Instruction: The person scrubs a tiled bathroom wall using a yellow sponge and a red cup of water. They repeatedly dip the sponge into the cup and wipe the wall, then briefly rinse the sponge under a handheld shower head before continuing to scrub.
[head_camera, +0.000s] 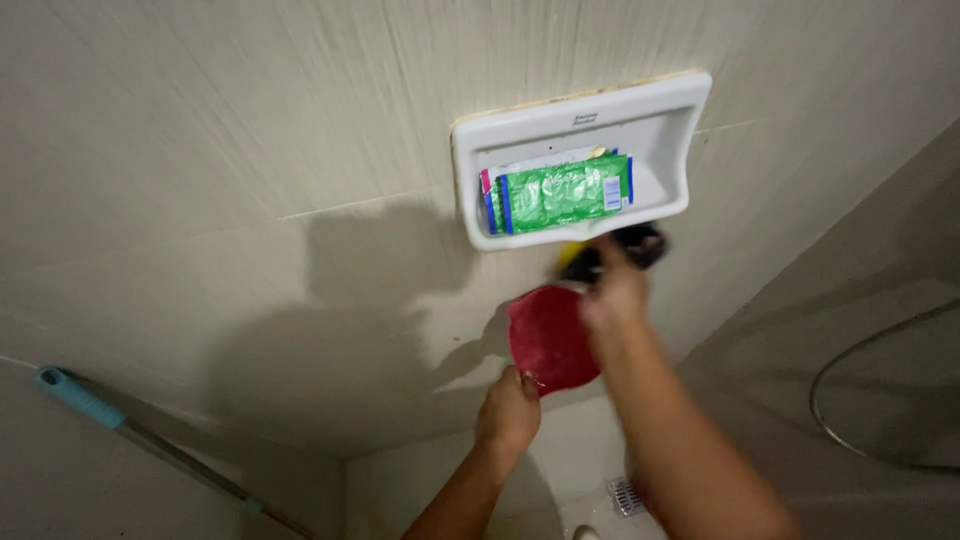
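Observation:
My left hand (508, 410) grips the lower edge of a round red dish (548, 335) and holds it against the tiled wall. My right hand (615, 292) is raised just below a white wall-mounted soap holder (575, 118) and is closed on a dark object with a bit of yellow (620, 250); it is blurred, so I cannot tell what it is. Inside the holder lie a green packet (562, 192) and several thinner sachets with blue and pink edges (490, 205).
A pole with a light blue handle (78, 396) leans at the lower left. A metal shower hose (860, 370) curves along the right wall. A floor drain grate (626, 496) lies below, between my arms.

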